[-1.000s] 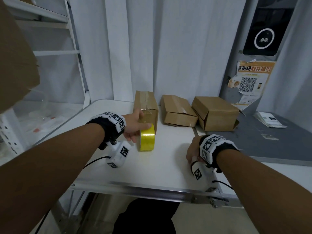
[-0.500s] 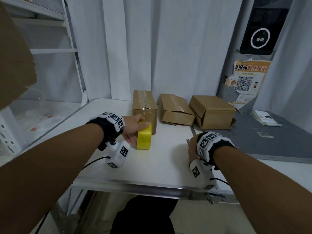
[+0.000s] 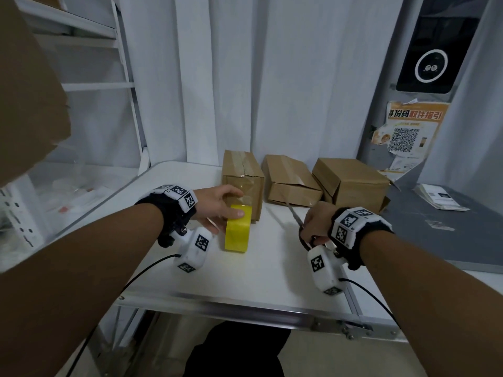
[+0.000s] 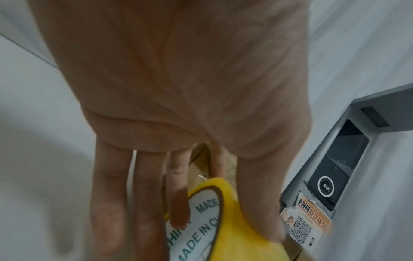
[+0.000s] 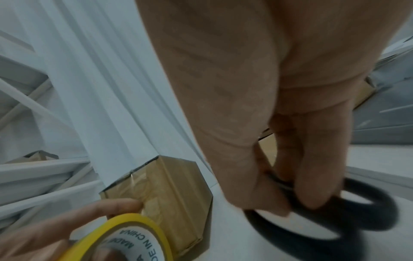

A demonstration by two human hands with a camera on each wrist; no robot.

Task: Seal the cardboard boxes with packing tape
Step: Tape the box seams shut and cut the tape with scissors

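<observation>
a white table (image 3: 245, 270) fills the lower part of the head view, with three cardboard boxes in a row along its far edge before a white curtain. the leftmost box (image 3: 243, 177) is long and narrow, its long axis running away from the person, and clear tape already shines along its top and near end. the middle box (image 3: 291, 180) and the right box (image 3: 351, 180) show loose flaps and look unsealed. the left hand (image 3: 217, 205) holds a yellow tape roll (image 3: 237, 232) standing on edge just in front of the leftmost box's near end, thumb over the rim and fingers at the core. the right hand (image 3: 315, 221) grips the black loops of scissors (image 3: 295, 214), blades pointing up and away toward the middle box. a cut probably comes next, so what counts is the tape between roll and box, which lies to the left of the scissors. only the right wrist view shows the scissor loops (image 5: 348, 211) clearly; only the left wrist view shows a finger (image 4: 178, 199) inside the roll's printed core.
</observation>
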